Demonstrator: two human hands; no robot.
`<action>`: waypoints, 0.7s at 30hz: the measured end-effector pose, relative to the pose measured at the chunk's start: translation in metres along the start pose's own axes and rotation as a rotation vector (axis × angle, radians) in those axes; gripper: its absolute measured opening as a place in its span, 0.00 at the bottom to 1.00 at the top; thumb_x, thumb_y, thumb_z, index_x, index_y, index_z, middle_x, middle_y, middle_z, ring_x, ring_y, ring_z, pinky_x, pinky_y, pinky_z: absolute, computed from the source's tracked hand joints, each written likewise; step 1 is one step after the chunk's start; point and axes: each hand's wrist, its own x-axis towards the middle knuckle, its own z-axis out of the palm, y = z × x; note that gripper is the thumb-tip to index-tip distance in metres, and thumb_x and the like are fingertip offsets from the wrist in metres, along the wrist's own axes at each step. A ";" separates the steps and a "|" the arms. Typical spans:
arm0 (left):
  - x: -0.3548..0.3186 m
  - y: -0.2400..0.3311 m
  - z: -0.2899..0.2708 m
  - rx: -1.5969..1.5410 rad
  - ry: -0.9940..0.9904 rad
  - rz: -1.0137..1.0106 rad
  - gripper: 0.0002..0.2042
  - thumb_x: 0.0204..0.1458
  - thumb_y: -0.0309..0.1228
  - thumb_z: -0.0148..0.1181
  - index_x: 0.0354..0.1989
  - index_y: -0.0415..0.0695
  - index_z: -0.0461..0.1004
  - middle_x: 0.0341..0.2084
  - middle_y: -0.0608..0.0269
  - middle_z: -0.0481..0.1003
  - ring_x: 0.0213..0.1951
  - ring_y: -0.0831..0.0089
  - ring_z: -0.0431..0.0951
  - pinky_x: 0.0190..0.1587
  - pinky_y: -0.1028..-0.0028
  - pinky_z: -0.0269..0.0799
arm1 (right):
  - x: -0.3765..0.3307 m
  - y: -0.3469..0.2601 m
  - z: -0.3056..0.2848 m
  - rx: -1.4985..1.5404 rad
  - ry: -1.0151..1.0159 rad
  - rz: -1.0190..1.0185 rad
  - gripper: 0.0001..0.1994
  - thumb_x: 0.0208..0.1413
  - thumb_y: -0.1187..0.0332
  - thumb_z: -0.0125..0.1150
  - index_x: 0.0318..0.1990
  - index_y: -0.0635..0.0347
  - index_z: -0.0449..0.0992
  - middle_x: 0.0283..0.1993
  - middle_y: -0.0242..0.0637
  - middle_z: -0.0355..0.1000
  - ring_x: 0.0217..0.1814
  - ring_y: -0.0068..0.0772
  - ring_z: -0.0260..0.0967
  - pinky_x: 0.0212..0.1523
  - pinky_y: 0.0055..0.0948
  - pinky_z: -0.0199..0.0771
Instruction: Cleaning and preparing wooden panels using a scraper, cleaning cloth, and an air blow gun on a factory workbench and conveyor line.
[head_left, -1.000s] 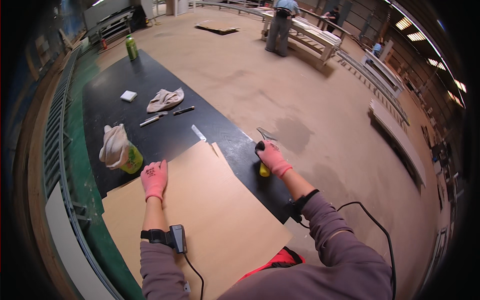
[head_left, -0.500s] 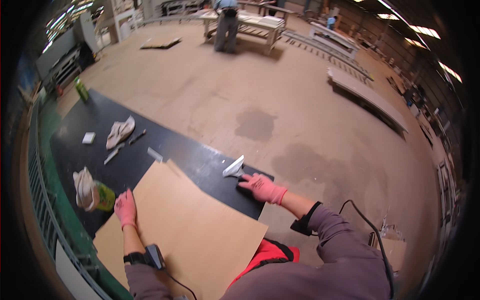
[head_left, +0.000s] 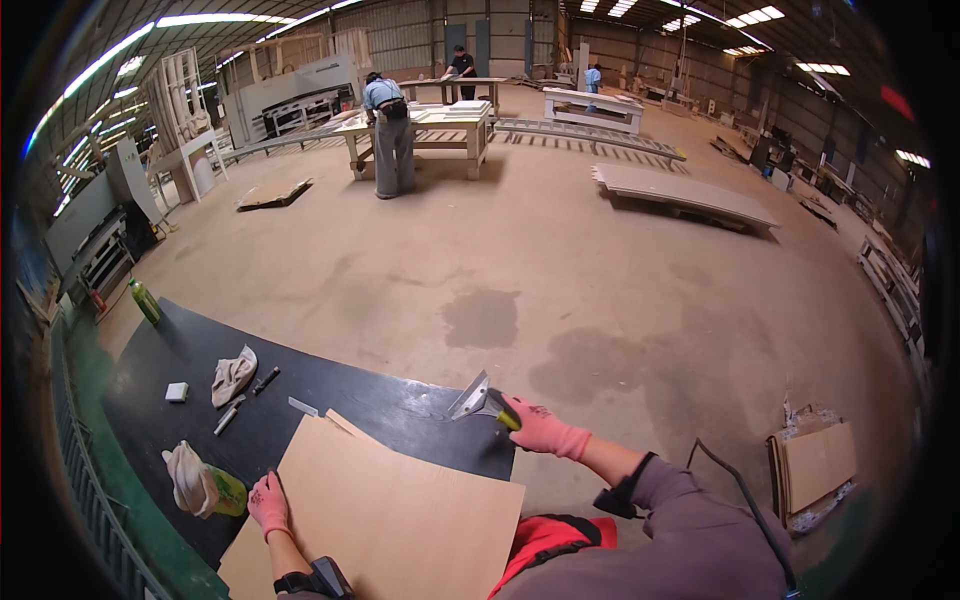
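Observation:
In my right hand (head_left: pixel 548 430), gloved in pink, is a wide-bladed scraper (head_left: pixel 470 397) with a black and yellow handle. Its metal blade points left above the far right part of the black tabletop (head_left: pixel 350 385). My left hand (head_left: pixel 269 503), in a matching glove, grips the left edge of a light wood-coloured sheet (head_left: pixel 400 500); its fingertips are partly hidden. The sheet lies over the near part of the table, with a narrow strip along its far edge. Close to my left hand stands a green container (head_left: pixel 230 492) with a pale cloth (head_left: pixel 188 478) against it.
On the table lie a crumpled cloth (head_left: pixel 234 376), a white block (head_left: pixel 177 392), a knife-like tool (head_left: pixel 228 416), a dark tool (head_left: pixel 266 380) and a small clear strip (head_left: pixel 303 406). A green bottle (head_left: pixel 145 301) stands at the far corner. Beyond, people work at benches (head_left: pixel 440 118); stacked boards (head_left: pixel 685 195) lie right.
The view has tilted up, showing more of the hall. My right hand has raised the scraper and turned it, so its yellow handle part shows. My left hand remains at the sheet's edge.

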 end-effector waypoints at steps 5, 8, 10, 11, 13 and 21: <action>0.011 -0.041 0.028 0.211 0.015 0.191 0.14 0.55 0.38 0.41 0.45 0.47 0.68 0.40 0.59 0.72 0.40 0.60 0.72 0.41 0.64 0.69 | -0.068 -0.022 -0.030 0.005 0.037 -0.116 0.31 0.41 0.72 0.51 0.57 0.66 0.54 0.54 0.52 0.58 0.53 0.50 0.60 0.52 0.35 0.62; 0.014 -0.044 0.032 0.320 0.090 0.360 0.16 0.52 0.28 0.42 0.51 0.49 0.63 0.43 0.62 0.68 0.44 0.65 0.70 0.42 0.68 0.69 | -0.106 -0.026 -0.033 -0.091 0.002 -0.133 0.30 0.43 0.69 0.53 0.57 0.64 0.56 0.51 0.50 0.60 0.50 0.51 0.62 0.47 0.36 0.65; 0.014 -0.046 0.025 0.322 0.074 0.364 0.16 0.53 0.29 0.41 0.51 0.49 0.63 0.43 0.62 0.69 0.45 0.65 0.69 0.44 0.68 0.68 | -0.124 -0.053 -0.040 -0.073 -0.071 -0.011 0.29 0.44 0.68 0.55 0.57 0.61 0.56 0.49 0.48 0.62 0.48 0.50 0.63 0.45 0.36 0.66; 0.015 -0.037 0.020 0.305 0.042 0.331 0.16 0.53 0.29 0.41 0.51 0.50 0.62 0.43 0.62 0.69 0.45 0.64 0.69 0.44 0.68 0.67 | -0.134 -0.054 -0.038 -0.147 -0.043 -0.055 0.27 0.44 0.69 0.56 0.55 0.59 0.59 0.45 0.44 0.64 0.44 0.46 0.65 0.41 0.36 0.68; 0.016 -0.018 0.010 0.100 -0.017 0.217 0.15 0.56 0.37 0.39 0.47 0.47 0.67 0.43 0.58 0.71 0.44 0.59 0.70 0.45 0.66 0.66 | -0.150 -0.065 -0.039 -0.248 -0.119 -0.038 0.26 0.43 0.69 0.56 0.54 0.58 0.60 0.43 0.42 0.65 0.43 0.45 0.66 0.39 0.36 0.68; 0.008 -0.008 -0.004 -0.052 -0.127 -0.051 0.25 0.54 0.51 0.36 0.44 0.45 0.72 0.43 0.54 0.71 0.47 0.57 0.69 0.48 0.65 0.63 | -0.169 -0.083 -0.019 -0.457 -0.259 -0.047 0.20 0.43 0.70 0.54 0.48 0.57 0.65 0.36 0.38 0.65 0.36 0.39 0.67 0.34 0.34 0.69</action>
